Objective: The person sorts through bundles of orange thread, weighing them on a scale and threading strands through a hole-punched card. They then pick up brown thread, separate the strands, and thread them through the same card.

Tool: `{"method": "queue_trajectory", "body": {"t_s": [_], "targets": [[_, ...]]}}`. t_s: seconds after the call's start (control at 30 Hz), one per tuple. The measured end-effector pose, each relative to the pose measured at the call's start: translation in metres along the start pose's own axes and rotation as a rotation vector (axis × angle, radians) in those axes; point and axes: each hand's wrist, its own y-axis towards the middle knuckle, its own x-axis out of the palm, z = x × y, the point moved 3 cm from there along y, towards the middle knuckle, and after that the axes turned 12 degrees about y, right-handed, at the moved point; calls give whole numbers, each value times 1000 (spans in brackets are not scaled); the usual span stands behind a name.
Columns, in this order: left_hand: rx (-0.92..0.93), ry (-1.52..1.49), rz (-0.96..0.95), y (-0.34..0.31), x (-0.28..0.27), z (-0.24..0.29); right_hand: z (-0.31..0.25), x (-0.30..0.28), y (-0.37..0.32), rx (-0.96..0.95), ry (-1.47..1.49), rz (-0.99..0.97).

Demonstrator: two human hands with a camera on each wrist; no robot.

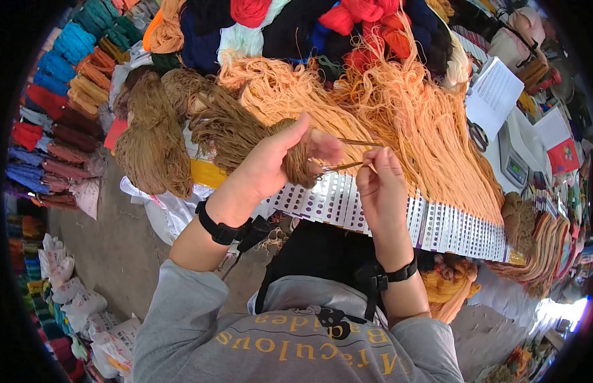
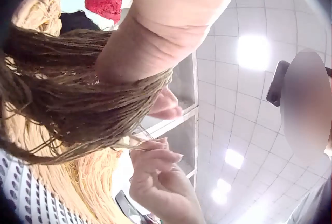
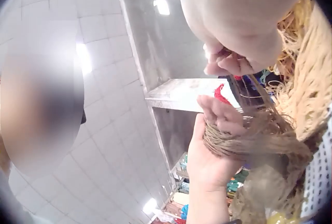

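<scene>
A thick skein of brown yarn point(image 1: 229, 127) passes over my left hand point(image 1: 267, 167), between thumb and fingers. In the right wrist view the fingers of that hand bend over the yarn loop point(image 3: 228, 140). My right hand point(image 1: 382, 191) is just to the right and pinches a few brown strands between thumb and fingertips. These strands point(image 1: 344, 167) stretch taut from the skein across the gap between both hands. The left wrist view shows the skein point(image 2: 67, 89) hanging round the left hand, with the right hand point(image 2: 161, 177) below it at the strand ends.
Peach yarn point(image 1: 424, 140) spreads over the table beside white strips with punched holes point(image 1: 456, 223). Another brown skein point(image 1: 153, 140) hangs at the left edge. Red yarn point(image 1: 366, 19) is piled behind. Scissors point(image 1: 478, 135) and a scale point(image 1: 514, 163) lie at the right.
</scene>
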Motion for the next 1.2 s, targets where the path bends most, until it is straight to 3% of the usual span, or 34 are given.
{"method": "queue_trajectory", "body": {"t_s": [0.07,0.13,0.17,0.27,0.5,0.6,0.63,0.7,0.77,0.8,0.83,0.9,0.93,0.97,1.0,1.03,1.13,1.2], "targets": [[-16,-14,126,0,14,1,5,10,-4,-26,-322,-65],[20,81,-5,-2,20,-2,16,21,-10,-57,-643,-121],[40,128,-70,-3,22,-3,22,26,-11,-120,-630,-139],[-59,149,-147,-5,20,-9,26,28,-12,-60,-608,-110],[-15,71,-37,-2,15,-5,23,28,-14,-7,-316,-87],[49,105,-39,1,6,-4,16,26,-20,195,-701,-306],[38,140,30,-2,-2,1,9,22,-24,39,-932,-301],[45,217,229,-12,-20,19,-18,15,-24,-254,-913,-155],[12,4,438,-15,-76,23,-65,11,-23,-587,-1094,-106],[44,-227,270,-18,-111,25,-89,4,-24,-702,-1052,-76],[60,-344,268,-22,-149,28,-112,-7,-23,-746,-878,-79],[74,-442,322,-37,-196,41,-161,-33,-28,-598,-271,-191],[98,-473,343,-45,-220,46,-183,-50,-31,-538,-40,-68],[104,-451,422,-53,-243,52,-207,-69,-28,-317,310,-363],[110,-370,515,-61,-268,60,-227,-87,-34,-389,365,-201],[112,-355,606,-68,-283,69,-249,-113,-34,-413,212,-192],[135,-209,835,-99,-339,112,-308,-162,-48,-296,128,-252],[349,-157,1022,-127,-385,152,-381,-217,-75,-499,-44,-77]]}}
